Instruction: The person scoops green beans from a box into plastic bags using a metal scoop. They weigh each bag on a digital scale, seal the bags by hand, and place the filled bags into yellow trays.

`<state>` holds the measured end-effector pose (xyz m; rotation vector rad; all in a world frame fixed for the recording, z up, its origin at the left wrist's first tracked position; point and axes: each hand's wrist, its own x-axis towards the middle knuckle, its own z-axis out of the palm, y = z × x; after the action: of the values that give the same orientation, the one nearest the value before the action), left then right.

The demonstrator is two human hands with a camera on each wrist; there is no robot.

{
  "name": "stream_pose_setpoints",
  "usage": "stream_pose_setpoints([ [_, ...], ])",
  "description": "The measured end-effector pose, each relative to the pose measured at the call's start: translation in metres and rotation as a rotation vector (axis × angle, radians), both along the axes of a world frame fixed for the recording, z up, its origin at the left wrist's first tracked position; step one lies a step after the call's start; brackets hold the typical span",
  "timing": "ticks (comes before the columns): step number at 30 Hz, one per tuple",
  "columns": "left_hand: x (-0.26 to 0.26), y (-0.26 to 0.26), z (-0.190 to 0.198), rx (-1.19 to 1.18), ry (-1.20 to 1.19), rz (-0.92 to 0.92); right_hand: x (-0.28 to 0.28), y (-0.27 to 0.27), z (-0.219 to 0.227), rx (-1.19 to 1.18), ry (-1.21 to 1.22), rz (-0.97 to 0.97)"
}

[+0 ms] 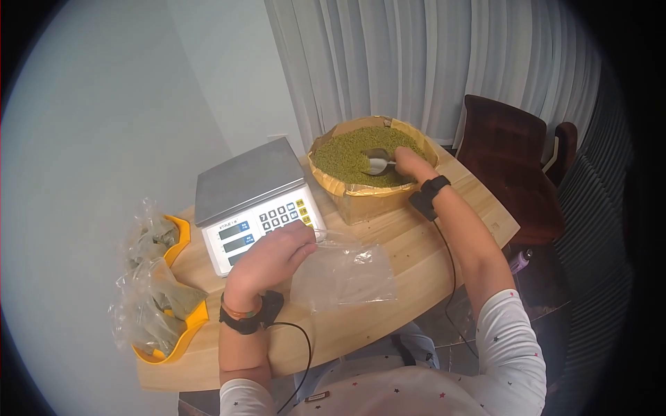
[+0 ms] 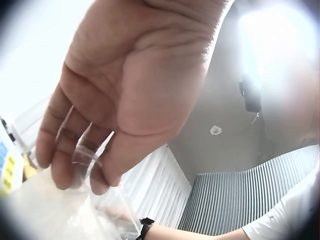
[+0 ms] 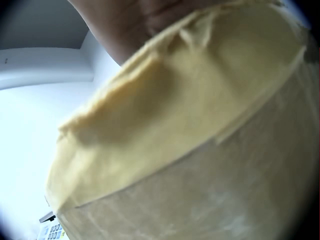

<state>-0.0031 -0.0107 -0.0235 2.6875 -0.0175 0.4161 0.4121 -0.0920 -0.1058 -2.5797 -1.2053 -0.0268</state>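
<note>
My right hand point(image 1: 414, 164) grips the handle of a metal scoop point(image 1: 378, 166). The scoop's bowl lies in green granules point(image 1: 336, 158) that fill a cardboard box point(image 1: 364, 209) with a taped, paper-lined rim. In the right wrist view the box wall point(image 3: 200, 185) covers most of the picture and hides the scoop, with part of the hand point(image 3: 135, 25) above the rim. A clear plastic bag point(image 1: 347, 277) hangs flat from my left hand point(image 1: 274, 255), pinched near its top edge between thumb and fingers. The left wrist view shows those fingers point(image 2: 62, 167) curled at the bag point(image 2: 55, 210).
A digital scale point(image 1: 250, 182) stands left of the box, its keypad partly behind my left hand. Along the table's left side, filled clear bags point(image 1: 163, 305) sit in yellow holders point(image 1: 191, 326). A brown chair point(image 1: 499, 159) is beyond the right edge; a cable point(image 1: 451, 277) trails from each wrist.
</note>
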Motion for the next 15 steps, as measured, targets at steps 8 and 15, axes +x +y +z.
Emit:
stream_pose_setpoints([
  [8,0.003,0.002,-0.005,0.022,0.022,-0.047,-0.019,-0.001,0.008,0.08,0.433,0.07],
  [15,0.004,0.009,-0.017,-0.031,0.085,-0.059,-0.013,-0.016,0.014,0.449,0.69,0.133],
])
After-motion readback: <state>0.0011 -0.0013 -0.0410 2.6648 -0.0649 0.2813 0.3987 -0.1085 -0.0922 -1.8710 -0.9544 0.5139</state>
